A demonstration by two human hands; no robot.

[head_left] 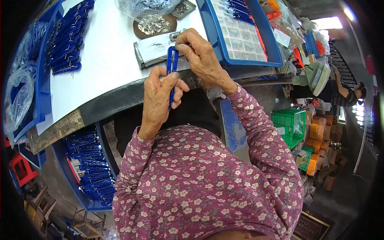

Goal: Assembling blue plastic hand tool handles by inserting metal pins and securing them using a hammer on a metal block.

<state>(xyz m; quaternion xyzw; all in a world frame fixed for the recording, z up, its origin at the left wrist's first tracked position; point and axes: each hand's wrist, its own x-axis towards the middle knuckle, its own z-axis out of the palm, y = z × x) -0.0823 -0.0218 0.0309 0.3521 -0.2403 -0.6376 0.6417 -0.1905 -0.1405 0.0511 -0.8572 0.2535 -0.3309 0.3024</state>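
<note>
My left hand grips the lower part of a slim blue plastic tool, held upright over the table's front edge. My right hand pinches the tool's top end with closed fingers, just above a small grey metal block lying on the white table. A round brown dish of small metal parts sits behind the block. My sleeves are purple with a flower print.
A blue tray with several finished blue tools lies at the left. Another blue tray with clear compartments is at the right. A blue bin of the same tools stands under the table. Another person works at far right, near green crates.
</note>
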